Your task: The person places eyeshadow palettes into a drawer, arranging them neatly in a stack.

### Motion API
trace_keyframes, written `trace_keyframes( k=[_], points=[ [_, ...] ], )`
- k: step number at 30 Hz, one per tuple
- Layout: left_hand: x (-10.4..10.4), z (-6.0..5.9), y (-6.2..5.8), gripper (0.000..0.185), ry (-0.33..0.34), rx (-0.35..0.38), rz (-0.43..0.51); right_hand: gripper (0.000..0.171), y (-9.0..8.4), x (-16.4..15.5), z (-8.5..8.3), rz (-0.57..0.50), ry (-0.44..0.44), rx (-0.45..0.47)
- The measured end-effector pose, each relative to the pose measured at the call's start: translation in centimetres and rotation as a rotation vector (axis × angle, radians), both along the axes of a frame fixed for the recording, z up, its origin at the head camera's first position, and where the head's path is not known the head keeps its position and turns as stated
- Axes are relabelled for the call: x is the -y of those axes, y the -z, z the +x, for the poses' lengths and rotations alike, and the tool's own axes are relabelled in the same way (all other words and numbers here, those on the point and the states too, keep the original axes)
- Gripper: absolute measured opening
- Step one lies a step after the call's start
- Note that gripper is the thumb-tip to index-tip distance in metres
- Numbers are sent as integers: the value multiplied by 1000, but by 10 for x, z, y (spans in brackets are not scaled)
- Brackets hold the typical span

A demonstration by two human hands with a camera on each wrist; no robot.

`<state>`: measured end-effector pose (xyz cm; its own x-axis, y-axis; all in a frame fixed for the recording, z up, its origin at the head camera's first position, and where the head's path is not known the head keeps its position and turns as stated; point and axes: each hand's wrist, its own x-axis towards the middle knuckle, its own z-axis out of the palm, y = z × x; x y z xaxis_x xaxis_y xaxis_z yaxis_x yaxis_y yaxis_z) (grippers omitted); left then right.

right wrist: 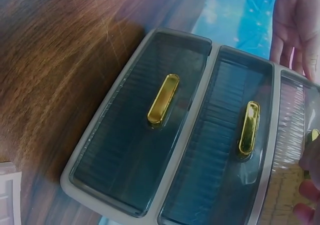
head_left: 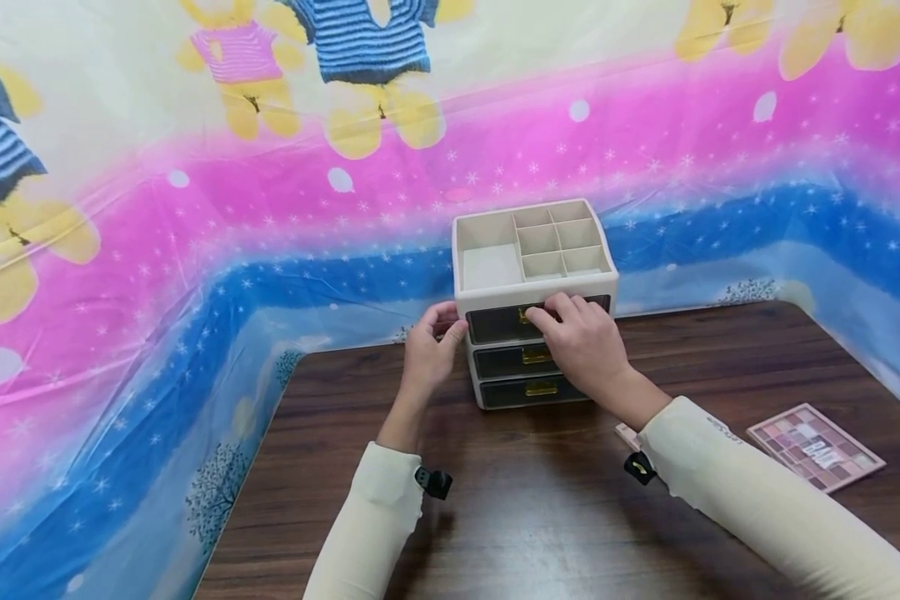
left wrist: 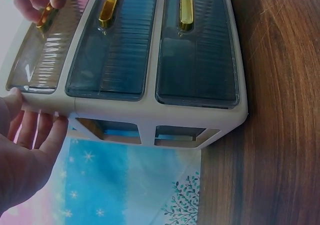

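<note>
A cream organizer with open top compartments and three dark see-through drawers stands on the wooden table. My right hand pinches the gold handle of the top drawer, which looks closed. My left hand rests against the organizer's left side at the same height, its fingers fairly straight on the side wall. The middle handle and bottom handle are untouched. In the right wrist view, the right hand's fingertips show only at the right edge.
An eyeshadow palette lies on the table to the right, and a small pink item peeks out beside my right sleeve. A colourful printed cloth hangs behind and to the left of the table, whose left edge runs diagonally.
</note>
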<state>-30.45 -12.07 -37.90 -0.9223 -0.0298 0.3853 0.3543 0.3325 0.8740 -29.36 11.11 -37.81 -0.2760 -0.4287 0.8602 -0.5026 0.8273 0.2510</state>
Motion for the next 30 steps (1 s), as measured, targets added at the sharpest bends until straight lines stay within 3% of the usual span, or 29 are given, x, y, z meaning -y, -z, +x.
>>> trace_keyframes(
  k=[10, 18, 30],
  points=[
    [-1, 1, 3, 31, 9, 2, -4, 15, 1, -2, 1, 15, -4, -8],
    [4, -2, 3, 30, 57, 11, -14, 12, 3, -7, 5, 28, -39, -30],
    [7, -4, 1, 33, 65, -16, -7, 16, 3, -13, 32, 31, -145, -54]
  ],
)
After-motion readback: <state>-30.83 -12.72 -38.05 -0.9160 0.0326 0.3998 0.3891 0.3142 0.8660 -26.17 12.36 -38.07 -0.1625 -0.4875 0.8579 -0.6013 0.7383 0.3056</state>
